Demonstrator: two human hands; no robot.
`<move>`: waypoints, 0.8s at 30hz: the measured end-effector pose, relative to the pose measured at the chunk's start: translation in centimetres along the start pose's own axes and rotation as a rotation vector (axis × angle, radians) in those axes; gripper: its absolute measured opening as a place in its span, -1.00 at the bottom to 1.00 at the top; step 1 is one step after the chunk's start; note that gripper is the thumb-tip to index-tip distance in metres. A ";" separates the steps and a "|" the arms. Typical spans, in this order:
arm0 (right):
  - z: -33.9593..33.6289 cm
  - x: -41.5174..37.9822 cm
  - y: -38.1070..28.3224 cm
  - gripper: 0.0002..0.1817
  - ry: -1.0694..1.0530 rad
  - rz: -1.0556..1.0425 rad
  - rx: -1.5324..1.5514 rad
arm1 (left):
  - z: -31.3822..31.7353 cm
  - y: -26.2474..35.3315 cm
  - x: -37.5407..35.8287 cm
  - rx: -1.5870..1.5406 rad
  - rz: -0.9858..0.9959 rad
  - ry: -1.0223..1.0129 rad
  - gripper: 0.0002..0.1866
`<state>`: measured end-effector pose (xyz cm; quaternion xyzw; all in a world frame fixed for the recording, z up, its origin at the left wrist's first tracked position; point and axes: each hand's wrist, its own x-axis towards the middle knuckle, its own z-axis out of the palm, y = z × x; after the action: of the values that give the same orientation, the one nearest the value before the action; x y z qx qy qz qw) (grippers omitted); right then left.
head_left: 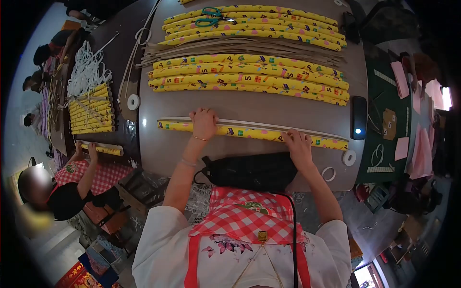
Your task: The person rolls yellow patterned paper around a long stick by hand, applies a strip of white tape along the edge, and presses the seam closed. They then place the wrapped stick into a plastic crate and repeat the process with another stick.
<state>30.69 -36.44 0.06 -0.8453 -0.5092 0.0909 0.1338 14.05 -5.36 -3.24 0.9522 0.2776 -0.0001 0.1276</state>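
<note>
A long yellow patterned roll (249,133) lies crosswise on the table in front of me, with a pale strip (259,125) running along its far edge. My left hand (205,124) is closed over the roll left of its middle, fingertips at the strip. Farther right, my right hand (298,144) presses on the same roll with bent fingers; its thumb side is partly hidden. A black bag-like item (249,170) lies between my forearms at the table's near edge.
Behind lie several more yellow rolls (249,79), brown strips (259,50) and green-handled scissors (209,19). White tape rolls (349,157) (133,102) and a black device with a light (358,117) sit at the sides. At left, a person (79,177) handles another roll.
</note>
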 end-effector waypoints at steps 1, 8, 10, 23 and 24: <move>0.0 0.0 0.0 -0.56 0.002 -0.003 0.000 | 0.0 0.0 0.0 -0.005 0.006 0.015 -0.95; 0.1 0.2 -0.2 -0.57 0.089 0.002 0.013 | -0.4 -0.1 0.5 -0.006 0.013 -0.031 -0.96; 0.1 0.2 -0.1 -0.60 0.090 -0.002 0.010 | -0.5 -0.1 0.6 -0.002 0.014 -0.035 -0.96; 0.5 0.0 -0.1 -0.62 0.137 0.020 -0.045 | -1.2 -0.2 1.5 0.026 -0.006 -0.141 -0.97; 0.6 0.0 -0.2 -0.62 0.141 0.018 -0.046 | -0.9 -0.5 1.5 0.010 0.018 -0.122 -0.96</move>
<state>30.37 -36.33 -0.41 -0.8571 -0.4927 0.0208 0.1490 14.99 -3.97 -2.54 0.9535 0.2609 -0.0583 0.1395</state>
